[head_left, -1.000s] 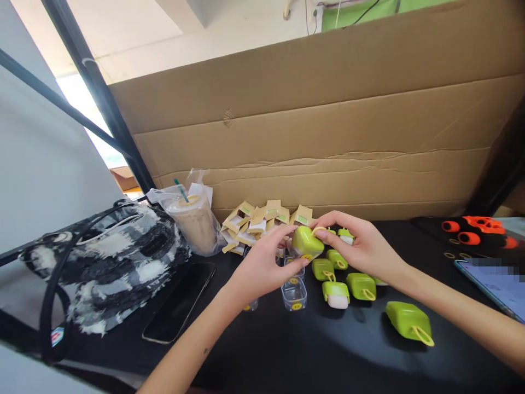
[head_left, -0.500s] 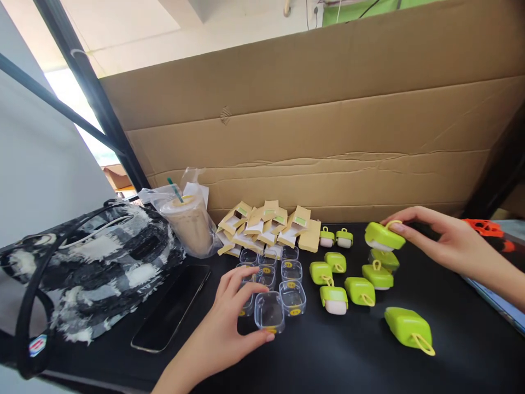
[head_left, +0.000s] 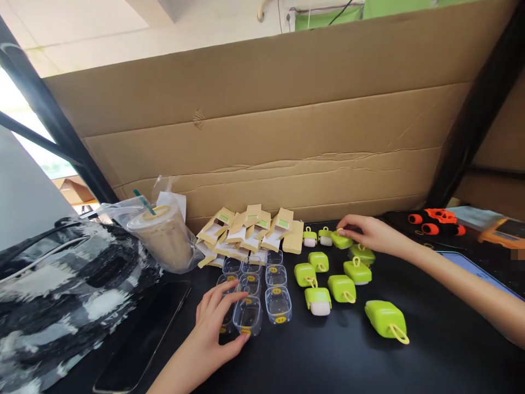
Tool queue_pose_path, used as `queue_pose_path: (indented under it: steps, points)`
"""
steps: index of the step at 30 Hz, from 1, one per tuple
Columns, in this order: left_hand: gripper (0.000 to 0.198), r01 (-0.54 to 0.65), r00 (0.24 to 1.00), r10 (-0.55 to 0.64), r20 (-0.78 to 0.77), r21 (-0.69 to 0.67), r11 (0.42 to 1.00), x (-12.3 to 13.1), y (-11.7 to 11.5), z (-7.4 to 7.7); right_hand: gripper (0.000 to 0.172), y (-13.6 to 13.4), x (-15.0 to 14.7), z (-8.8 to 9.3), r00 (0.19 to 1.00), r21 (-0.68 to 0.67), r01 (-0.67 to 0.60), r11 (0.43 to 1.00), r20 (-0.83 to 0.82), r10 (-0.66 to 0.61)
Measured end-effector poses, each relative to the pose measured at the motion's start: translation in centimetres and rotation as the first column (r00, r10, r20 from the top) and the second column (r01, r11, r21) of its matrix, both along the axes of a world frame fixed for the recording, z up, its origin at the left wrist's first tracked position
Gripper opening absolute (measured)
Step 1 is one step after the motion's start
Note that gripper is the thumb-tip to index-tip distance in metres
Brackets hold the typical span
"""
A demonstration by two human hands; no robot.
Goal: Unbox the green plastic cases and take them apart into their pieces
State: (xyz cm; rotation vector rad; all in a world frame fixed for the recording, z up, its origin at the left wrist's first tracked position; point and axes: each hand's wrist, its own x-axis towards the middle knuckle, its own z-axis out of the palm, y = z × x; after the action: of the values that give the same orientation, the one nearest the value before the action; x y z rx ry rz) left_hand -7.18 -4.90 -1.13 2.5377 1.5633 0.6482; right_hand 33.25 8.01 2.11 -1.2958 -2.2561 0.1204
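My left hand [head_left: 209, 328] has its thumb and fingers around a clear plastic box [head_left: 248, 316] with a yellow smiley sticker, the nearest of several in rows. Another clear box [head_left: 278, 305] stands just right of it. My right hand [head_left: 363, 232] pinches a lime-green case [head_left: 341, 238] with a yellow loop, at the table's back beside a pair of similar upright cases [head_left: 325, 236]. Several more green cases, some showing white lower parts, lie scattered in front, the nearest green case [head_left: 385, 319] apart from the others.
Opened brown cardboard packets [head_left: 246, 230] are heaped behind the clear boxes. A bagged iced drink [head_left: 159, 235], a phone [head_left: 143, 334] and a black-and-white bag [head_left: 69, 306] are at left. Orange-wheeled toy car [head_left: 438, 221] and light-blue phone-like slab [head_left: 479, 273] lie right. Cardboard [head_left: 262, 126] walls the back.
My right hand has lowered the green case and brought it left beside the two back cases. My left hand's clear box has shifted slightly left, away from the right-hand row. The view has turned right.
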Motion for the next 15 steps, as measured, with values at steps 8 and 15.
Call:
queue_pose_path:
  steps: [8, 15]
  points:
    - [0.054, 0.006, 0.992, 0.008, -0.123, 0.114, 0.993, -0.5, 0.2, -1.4, 0.024, -0.4, -1.7, -1.3, 0.998, -0.134, 0.0, 0.991, 0.066, 0.009]
    - [0.054, 0.022, 0.995, -0.008, -0.096, 0.141, 0.99, -0.2, 0.2, 0.4, 0.04, -1.5, 1.1, 0.0, 1.0, -0.208, -0.011, 0.978, -0.022, 0.007]
